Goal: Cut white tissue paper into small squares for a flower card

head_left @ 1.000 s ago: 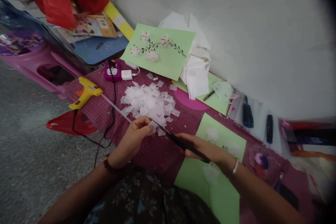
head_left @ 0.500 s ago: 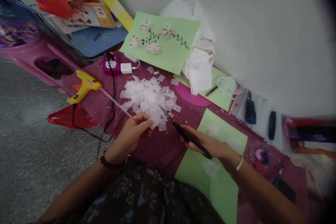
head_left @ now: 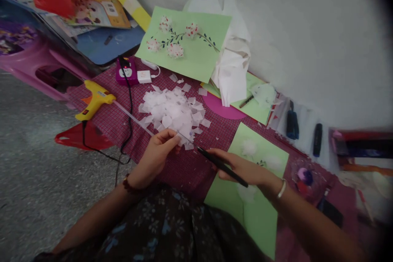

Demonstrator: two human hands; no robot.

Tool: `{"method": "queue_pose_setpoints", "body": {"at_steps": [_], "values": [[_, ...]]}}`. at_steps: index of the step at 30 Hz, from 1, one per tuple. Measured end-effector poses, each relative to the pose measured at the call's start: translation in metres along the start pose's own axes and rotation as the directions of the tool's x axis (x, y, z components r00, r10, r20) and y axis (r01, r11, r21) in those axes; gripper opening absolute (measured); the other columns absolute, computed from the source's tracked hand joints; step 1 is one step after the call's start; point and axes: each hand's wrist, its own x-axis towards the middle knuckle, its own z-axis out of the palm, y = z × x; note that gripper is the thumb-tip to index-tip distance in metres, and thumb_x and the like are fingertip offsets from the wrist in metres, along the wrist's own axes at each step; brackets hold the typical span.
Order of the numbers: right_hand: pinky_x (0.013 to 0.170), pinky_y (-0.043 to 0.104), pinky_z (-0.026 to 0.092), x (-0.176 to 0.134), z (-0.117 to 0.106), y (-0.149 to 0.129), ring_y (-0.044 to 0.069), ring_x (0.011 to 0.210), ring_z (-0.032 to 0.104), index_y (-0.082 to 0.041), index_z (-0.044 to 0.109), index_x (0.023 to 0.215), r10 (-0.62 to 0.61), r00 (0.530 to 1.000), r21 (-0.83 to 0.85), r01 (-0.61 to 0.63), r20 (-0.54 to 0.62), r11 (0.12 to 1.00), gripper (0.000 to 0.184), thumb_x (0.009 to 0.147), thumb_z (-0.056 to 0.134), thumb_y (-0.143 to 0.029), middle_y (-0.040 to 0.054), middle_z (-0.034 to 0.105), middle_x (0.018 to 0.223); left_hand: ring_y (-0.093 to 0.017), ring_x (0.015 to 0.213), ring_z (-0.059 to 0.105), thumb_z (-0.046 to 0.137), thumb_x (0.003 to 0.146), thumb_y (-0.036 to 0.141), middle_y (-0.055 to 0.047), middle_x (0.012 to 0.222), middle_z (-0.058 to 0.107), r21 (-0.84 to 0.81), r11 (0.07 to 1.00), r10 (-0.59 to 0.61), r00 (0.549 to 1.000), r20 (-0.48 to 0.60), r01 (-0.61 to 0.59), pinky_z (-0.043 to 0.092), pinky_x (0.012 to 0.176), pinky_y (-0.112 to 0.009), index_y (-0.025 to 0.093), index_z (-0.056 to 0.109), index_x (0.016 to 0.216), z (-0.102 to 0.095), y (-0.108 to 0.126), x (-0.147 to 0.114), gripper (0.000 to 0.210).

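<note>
My left hand (head_left: pixel 158 151) is pinched at the fingertips on a small piece of thin white paper, which is hard to tell from the pile behind it. My right hand (head_left: pixel 242 168) is wrapped round black-handled scissors (head_left: pixel 222 166). Their blades point left and reach the paper beside my left fingertips; they look nearly closed. Just beyond both hands lies a heap of small white paper squares (head_left: pixel 173 108) on the red checked tablecloth (head_left: pixel 184 172). Under my right forearm is a green sheet (head_left: pixel 260 221) with white paper flowers, partly hidden by the arm.
A yellow glue gun (head_left: pixel 95 100) with a glue stick and black cord lies at the left, near a purple power socket (head_left: pixel 125 71). Behind the heap are a green flower picture (head_left: pixel 187 43) and crumpled white paper (head_left: pixel 235 69). Markers (head_left: pixel 317 139) lie at the right.
The scissors have moved left and their blades have come together at the paper by my left fingertips. My left hand has stayed nearly in place. The whole view has shifted slightly.
</note>
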Motion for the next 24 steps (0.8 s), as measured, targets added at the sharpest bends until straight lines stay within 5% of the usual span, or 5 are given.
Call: {"method": "queue_pose_setpoints", "body": {"at_steps": [8,14,16,21,24], "values": [[0.052,0.024,0.037,0.014,0.003,0.008,0.010,0.057,0.043,-0.015,0.055,0.129,0.078,0.996,0.184,-0.069,-0.044,0.981,0.068,0.084,0.065,-0.065,-0.0041,0.049,0.071,-0.007,0.050,0.054,0.080,0.068,0.029,0.004,0.058,0.061,-0.033,0.999,0.006,1.000,0.005,-0.006,0.043,0.052,-0.019,0.017,0.062,0.068,-0.001,0.000,0.003,0.021],[0.074,0.029,0.048,0.013,-0.004,0.006,0.016,0.084,0.054,-0.017,0.044,0.140,-0.092,0.996,0.152,0.090,0.008,0.984,0.073,0.090,0.054,-0.070,0.0066,0.057,0.100,-0.007,0.049,0.054,0.078,0.068,0.025,0.005,0.057,0.059,-0.026,0.997,0.074,0.996,-0.048,-0.075,0.043,0.052,-0.019,0.017,0.061,0.070,-0.009,0.013,0.008,0.018],[0.076,0.029,0.048,0.012,-0.007,0.006,0.015,0.083,0.055,-0.016,0.047,0.136,-0.114,0.993,0.220,0.108,0.016,0.969,0.069,0.092,0.053,-0.068,0.0065,0.056,0.099,-0.008,0.053,0.056,0.075,0.068,0.021,0.003,0.067,0.063,0.003,0.987,0.158,0.985,-0.071,-0.158,0.044,0.053,-0.020,0.018,0.065,0.081,-0.013,0.023,0.014,0.016],[0.070,0.026,0.047,0.014,-0.012,0.006,0.013,0.077,0.056,-0.014,0.055,0.127,-0.138,0.990,0.327,0.133,-0.010,0.935,0.063,0.093,0.051,-0.068,0.0056,0.057,0.095,-0.009,0.066,0.061,0.073,0.066,0.013,-0.007,0.130,0.062,0.146,0.933,0.330,0.944,0.024,-0.330,0.052,0.062,-0.024,0.025,0.063,0.119,-0.013,0.050,0.036,0.055],[0.070,0.027,0.047,0.011,-0.014,-0.005,0.013,0.077,0.056,-0.014,0.055,0.129,-0.127,0.990,0.256,0.140,-0.066,0.957,0.066,0.091,0.054,-0.068,0.0058,0.059,0.096,-0.011,0.068,0.061,0.074,0.070,0.020,-0.007,0.121,0.068,0.293,0.910,0.267,0.955,0.128,-0.294,0.050,0.060,-0.024,0.024,0.068,0.116,-0.007,0.062,0.033,0.047]]}}
